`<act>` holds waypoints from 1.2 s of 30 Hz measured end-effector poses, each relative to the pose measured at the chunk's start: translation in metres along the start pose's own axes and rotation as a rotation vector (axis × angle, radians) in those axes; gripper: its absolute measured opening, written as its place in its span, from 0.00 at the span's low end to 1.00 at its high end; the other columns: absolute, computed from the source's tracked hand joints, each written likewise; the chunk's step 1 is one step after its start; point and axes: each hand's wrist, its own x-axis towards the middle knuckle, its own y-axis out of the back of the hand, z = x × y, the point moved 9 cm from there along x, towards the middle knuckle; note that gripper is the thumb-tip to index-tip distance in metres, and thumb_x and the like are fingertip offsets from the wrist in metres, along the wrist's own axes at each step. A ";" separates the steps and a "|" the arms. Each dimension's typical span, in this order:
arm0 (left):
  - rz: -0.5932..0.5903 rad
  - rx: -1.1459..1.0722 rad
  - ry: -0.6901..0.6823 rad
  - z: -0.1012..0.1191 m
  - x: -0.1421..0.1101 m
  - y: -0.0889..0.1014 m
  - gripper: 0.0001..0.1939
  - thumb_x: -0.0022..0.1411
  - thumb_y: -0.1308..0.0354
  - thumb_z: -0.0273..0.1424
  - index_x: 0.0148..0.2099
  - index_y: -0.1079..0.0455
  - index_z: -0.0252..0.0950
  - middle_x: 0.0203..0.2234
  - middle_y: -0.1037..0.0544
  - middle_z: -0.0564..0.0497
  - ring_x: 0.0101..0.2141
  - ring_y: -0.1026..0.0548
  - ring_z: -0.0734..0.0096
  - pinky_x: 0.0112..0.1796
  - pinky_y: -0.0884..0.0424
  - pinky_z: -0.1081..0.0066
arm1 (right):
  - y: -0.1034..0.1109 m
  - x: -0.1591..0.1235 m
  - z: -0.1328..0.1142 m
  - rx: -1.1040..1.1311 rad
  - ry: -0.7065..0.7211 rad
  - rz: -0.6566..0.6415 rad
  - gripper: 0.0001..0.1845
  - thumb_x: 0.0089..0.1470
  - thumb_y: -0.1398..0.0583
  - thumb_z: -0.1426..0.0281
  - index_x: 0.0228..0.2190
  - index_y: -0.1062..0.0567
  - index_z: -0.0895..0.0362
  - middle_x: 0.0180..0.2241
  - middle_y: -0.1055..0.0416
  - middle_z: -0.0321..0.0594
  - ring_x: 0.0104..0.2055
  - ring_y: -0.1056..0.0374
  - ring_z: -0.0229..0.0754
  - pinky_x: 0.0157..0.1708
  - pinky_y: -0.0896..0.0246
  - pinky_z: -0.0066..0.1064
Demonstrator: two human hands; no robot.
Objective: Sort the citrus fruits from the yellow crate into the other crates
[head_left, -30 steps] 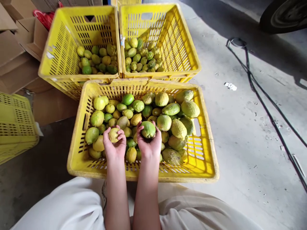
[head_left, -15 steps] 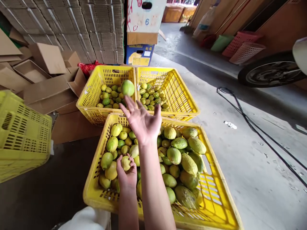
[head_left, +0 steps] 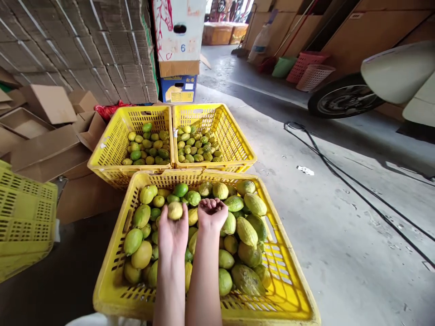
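Observation:
My left hand (head_left: 173, 228) is palm up over the front yellow crate (head_left: 288, 267), its fingers and thumb around a pale yellow lemon (head_left: 175, 210). Just right of it, my right hand (head_left: 213, 213) is curled into a loose fist above the fruit, and no fruit shows in it. Around both hands lie yellow and green citrus fruits of mixed sizes. Larger, ridged, elongated ones (head_left: 247, 232) are piled on the right side. A bright green fruit (head_left: 181, 189) rests near the crate's far edge.
Behind stand a left yellow crate (head_left: 102, 156) and a right yellow crate (head_left: 234, 140), both holding smaller fruits. Another crate (head_left: 25, 226) stands at far left, near cardboard boxes (head_left: 47, 145). A black cable (head_left: 326, 163) crosses the floor; a vehicle wheel (head_left: 343, 97) is at right.
The green fruit in the air above my open right hand is gone from there. My right hand has drawn back and curled. My left hand has risen slightly with the lemon. The view has turned right.

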 end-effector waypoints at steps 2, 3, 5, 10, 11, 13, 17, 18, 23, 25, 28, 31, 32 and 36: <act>-0.141 0.014 0.021 -0.007 -0.012 -0.059 0.09 0.76 0.53 0.26 0.42 0.32 0.35 0.35 0.23 0.49 0.37 0.21 0.72 0.43 0.17 0.69 | 0.002 0.001 -0.007 0.005 0.028 0.004 0.13 0.52 0.46 0.68 0.24 0.49 0.51 0.18 0.59 0.24 0.19 0.59 0.35 0.21 0.47 0.25; -0.267 0.052 0.042 -0.010 -0.020 -0.092 0.09 0.76 0.53 0.28 0.44 0.31 0.35 0.38 0.21 0.46 0.42 0.20 0.68 0.47 0.18 0.64 | 0.004 0.000 -0.008 0.013 0.033 0.015 0.12 0.51 0.46 0.69 0.24 0.48 0.51 0.18 0.60 0.24 0.19 0.60 0.36 0.21 0.46 0.26; -0.565 0.139 0.053 -0.011 -0.040 -0.150 0.16 0.77 0.53 0.41 0.49 0.29 0.37 0.49 0.21 0.40 0.55 0.22 0.54 0.53 0.21 0.49 | 0.009 -0.004 -0.004 0.045 0.022 0.057 0.09 0.51 0.47 0.70 0.24 0.46 0.51 0.18 0.58 0.25 0.20 0.60 0.36 0.22 0.46 0.25; -0.992 0.382 -0.416 0.033 -0.085 -0.180 0.32 0.69 0.55 0.61 0.55 0.27 0.42 0.64 0.27 0.42 0.69 0.35 0.44 0.63 0.32 0.41 | 0.016 -0.012 0.013 0.126 -0.069 0.164 0.07 0.49 0.49 0.74 0.23 0.43 0.54 0.17 0.53 0.25 0.19 0.57 0.33 0.24 0.47 0.22; -1.014 0.421 -0.513 0.043 -0.089 -0.173 0.32 0.68 0.54 0.62 0.55 0.26 0.44 0.67 0.29 0.46 0.71 0.38 0.47 0.65 0.34 0.45 | 0.016 -0.013 0.013 0.139 -0.077 0.181 0.07 0.50 0.49 0.75 0.24 0.43 0.54 0.17 0.52 0.25 0.19 0.56 0.33 0.24 0.47 0.22; -0.952 0.505 -0.690 0.062 -0.086 -0.154 0.34 0.65 0.53 0.65 0.58 0.26 0.50 0.71 0.33 0.54 0.74 0.45 0.53 0.67 0.36 0.53 | 0.017 -0.014 0.010 0.156 -0.084 0.213 0.06 0.50 0.50 0.75 0.24 0.43 0.54 0.17 0.51 0.25 0.18 0.55 0.33 0.24 0.47 0.22; -0.795 0.611 -0.833 0.082 -0.050 -0.108 0.29 0.63 0.48 0.60 0.57 0.23 0.53 0.71 0.33 0.60 0.76 0.51 0.59 0.71 0.44 0.58 | 0.013 -0.018 -0.002 0.161 -0.088 0.244 0.07 0.54 0.52 0.75 0.25 0.43 0.54 0.17 0.49 0.25 0.17 0.52 0.32 0.23 0.46 0.21; -0.750 0.655 -0.858 0.084 -0.037 -0.093 0.29 0.63 0.46 0.59 0.56 0.23 0.50 0.69 0.30 0.56 0.75 0.48 0.58 0.72 0.46 0.58 | 0.011 -0.020 -0.005 0.156 -0.091 0.246 0.08 0.55 0.52 0.75 0.25 0.42 0.54 0.17 0.49 0.25 0.17 0.52 0.32 0.23 0.46 0.20; -0.342 1.379 -0.669 0.049 0.036 0.014 0.24 0.59 0.33 0.45 0.53 0.25 0.39 0.60 0.23 0.36 0.67 0.32 0.44 0.68 0.42 0.43 | 0.000 -0.032 -0.011 0.100 -0.117 0.229 0.10 0.60 0.51 0.75 0.27 0.38 0.54 0.19 0.44 0.25 0.18 0.48 0.31 0.22 0.44 0.19; -0.232 1.462 -0.564 0.037 0.048 0.046 0.25 0.49 0.25 0.34 0.49 0.25 0.38 0.59 0.25 0.34 0.73 0.44 0.40 0.68 0.44 0.45 | -0.004 -0.036 -0.015 0.077 -0.104 0.201 0.09 0.60 0.50 0.76 0.29 0.37 0.53 0.20 0.42 0.25 0.20 0.46 0.30 0.24 0.41 0.19; -0.212 1.300 -0.486 0.025 0.048 0.052 0.27 0.42 0.27 0.18 0.46 0.24 0.41 0.48 0.22 0.42 0.71 0.41 0.46 0.61 0.33 0.60 | -0.007 -0.041 -0.023 0.041 -0.076 0.196 0.10 0.60 0.50 0.76 0.28 0.38 0.53 0.21 0.43 0.25 0.20 0.47 0.30 0.25 0.41 0.20; -0.135 1.289 -0.459 0.022 0.042 0.042 0.22 0.45 0.30 0.15 0.40 0.26 0.42 0.34 0.30 0.50 0.63 0.32 0.51 0.47 0.28 0.73 | -0.005 -0.044 -0.044 -0.067 0.012 0.202 0.07 0.58 0.49 0.74 0.28 0.37 0.53 0.22 0.42 0.26 0.21 0.45 0.32 0.26 0.40 0.23; -0.118 1.333 -0.460 0.022 0.039 0.038 0.20 0.47 0.30 0.15 0.38 0.27 0.42 0.32 0.34 0.52 0.60 0.30 0.52 0.44 0.28 0.75 | -0.005 -0.045 -0.056 -0.150 0.075 0.189 0.05 0.57 0.47 0.72 0.29 0.36 0.53 0.23 0.40 0.27 0.22 0.43 0.33 0.27 0.39 0.25; -0.122 1.312 -0.426 0.022 0.032 0.036 0.19 0.50 0.31 0.13 0.36 0.29 0.41 0.29 0.40 0.55 0.48 0.24 0.60 0.39 0.33 0.78 | -0.005 -0.056 -0.105 -0.803 0.390 0.124 0.13 0.54 0.37 0.58 0.37 0.27 0.54 0.32 0.27 0.37 0.35 0.30 0.44 0.40 0.32 0.38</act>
